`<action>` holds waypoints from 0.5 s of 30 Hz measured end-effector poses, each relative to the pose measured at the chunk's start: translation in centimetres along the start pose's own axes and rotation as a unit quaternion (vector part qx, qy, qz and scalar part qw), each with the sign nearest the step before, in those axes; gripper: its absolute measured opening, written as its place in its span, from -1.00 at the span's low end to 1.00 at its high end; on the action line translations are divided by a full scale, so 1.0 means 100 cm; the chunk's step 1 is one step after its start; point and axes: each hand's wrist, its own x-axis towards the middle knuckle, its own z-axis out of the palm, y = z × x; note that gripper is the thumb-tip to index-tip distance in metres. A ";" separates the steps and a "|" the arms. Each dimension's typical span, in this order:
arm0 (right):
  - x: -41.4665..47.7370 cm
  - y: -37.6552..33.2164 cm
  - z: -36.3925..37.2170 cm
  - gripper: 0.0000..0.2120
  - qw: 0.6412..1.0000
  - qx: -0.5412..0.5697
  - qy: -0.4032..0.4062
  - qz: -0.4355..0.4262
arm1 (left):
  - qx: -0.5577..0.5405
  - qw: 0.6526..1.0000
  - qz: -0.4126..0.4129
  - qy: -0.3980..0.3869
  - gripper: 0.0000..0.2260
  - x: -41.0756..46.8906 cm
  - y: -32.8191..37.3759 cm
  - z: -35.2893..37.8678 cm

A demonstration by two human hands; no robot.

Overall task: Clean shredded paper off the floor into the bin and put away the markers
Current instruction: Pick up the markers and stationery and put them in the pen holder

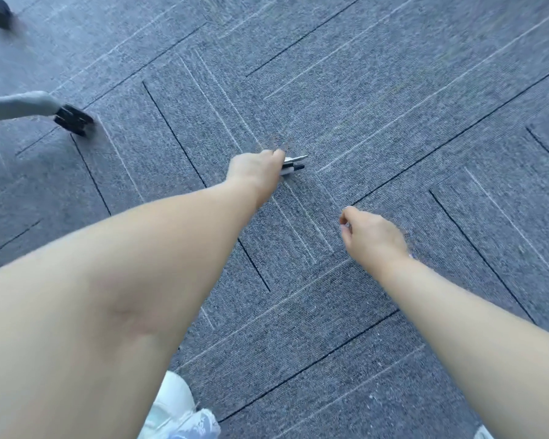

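Since your left hand [256, 173] grips those probably light, slick markers [293, 164] by the barrels, squeeze them bunched; right hand [372, 236] curled, contents unclear.

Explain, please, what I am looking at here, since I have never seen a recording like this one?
There is no machine here. One camera, worn on a person's head, looks down at their two bare arms. The left hand grips a small bundle of markers, whose ends stick out past the fingers. The right hand is nearer the person, fingers curled; whether it pinches anything is too blurred to tell. Under both lies grey tiled carpet. At the left edge a chair's caster rests on it, and a white shoe shows at the bottom. No bin is in view.
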 end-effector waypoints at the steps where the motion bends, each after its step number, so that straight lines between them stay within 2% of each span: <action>1: 0.000 -0.002 0.000 -0.85 1.000 -0.001 0.001 0.002 | -0.017 1.000 -0.007 0.002 -0.80 -0.006 -0.002 0.005; 8: -0.010 -0.050 -0.015 -0.83 0.999 -0.010 -0.016 -0.027 | -0.173 0.981 -0.090 -0.001 -0.81 -0.089 -0.025 0.019; 15: -0.065 -0.166 -0.089 -0.84 0.991 -0.001 0.019 -0.130 | -0.263 0.944 -0.190 0.055 -0.82 -0.216 -0.082 -0.054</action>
